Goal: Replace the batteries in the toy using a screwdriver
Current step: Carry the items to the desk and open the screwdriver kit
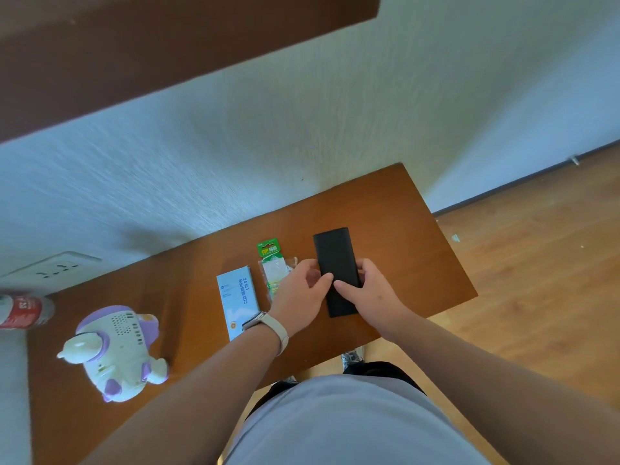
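Both hands, left hand (302,293) and right hand (365,290), grip the black screwdriver case (335,263) on the desk (419,250); opening it likely comes next; toy (114,350) lies far left, untouched

Red-labelled clear plastic bottle (23,312) is cut off by the left edge and blurry, and the near bit of the flat black rectangular case (337,263) is hidden under both thumbs, tbh.
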Tool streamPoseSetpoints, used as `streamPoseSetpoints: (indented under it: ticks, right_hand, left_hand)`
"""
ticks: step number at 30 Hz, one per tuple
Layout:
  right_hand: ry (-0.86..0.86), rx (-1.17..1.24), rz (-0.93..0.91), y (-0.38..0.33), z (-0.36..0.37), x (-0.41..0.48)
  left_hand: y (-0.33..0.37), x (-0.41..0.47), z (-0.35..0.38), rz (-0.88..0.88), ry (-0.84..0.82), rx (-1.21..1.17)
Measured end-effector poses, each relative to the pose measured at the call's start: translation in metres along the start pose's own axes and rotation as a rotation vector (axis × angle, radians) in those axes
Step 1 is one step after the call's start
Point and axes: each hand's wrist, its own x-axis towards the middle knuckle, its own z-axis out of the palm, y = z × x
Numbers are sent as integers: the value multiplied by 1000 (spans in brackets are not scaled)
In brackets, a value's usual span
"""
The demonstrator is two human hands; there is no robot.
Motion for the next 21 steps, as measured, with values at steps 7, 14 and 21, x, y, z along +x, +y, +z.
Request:
streamPoseSetpoints:
  ticks: [7,14,21]
  right_hand:
    - [-94,-4,-53,-10,-7,0]
    - [-189,-88,-143,-27,-7,1]
    - [-377,-120,-196,-48,6,-3]
  left_hand:
    - [18,-6,9,-115,58,-410]
    - [28,-21,-3,-171,147,-639]
    - [26,-44,-18,-184,335,-759]
